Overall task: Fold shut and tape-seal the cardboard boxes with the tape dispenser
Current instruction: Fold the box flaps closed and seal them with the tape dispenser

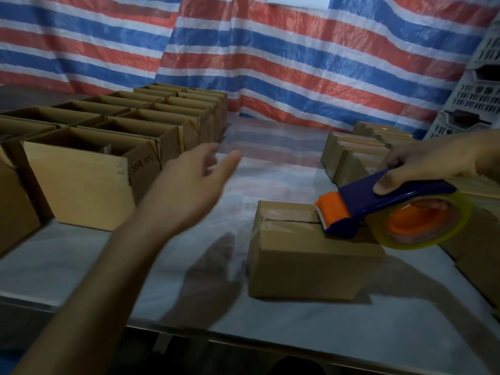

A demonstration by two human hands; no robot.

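A small folded-shut cardboard box (311,255) lies on the table right of centre, clear tape along its top seam. My right hand (422,163) grips the blue and orange tape dispenser (384,212), whose orange blade end rests on the box's top near the seam. The clear tape roll hangs off the box's right side. My left hand (189,185) hovers in the air left of the box with fingers spread and relaxed, holding nothing, its shadow falling on the table below.
Several open cardboard boxes (89,180) stand in rows on the left of the pale table (270,334). Sealed boxes (357,155) are stacked at the right. White plastic crates (476,104) rise at far right. A striped tarp (270,63) hangs behind.
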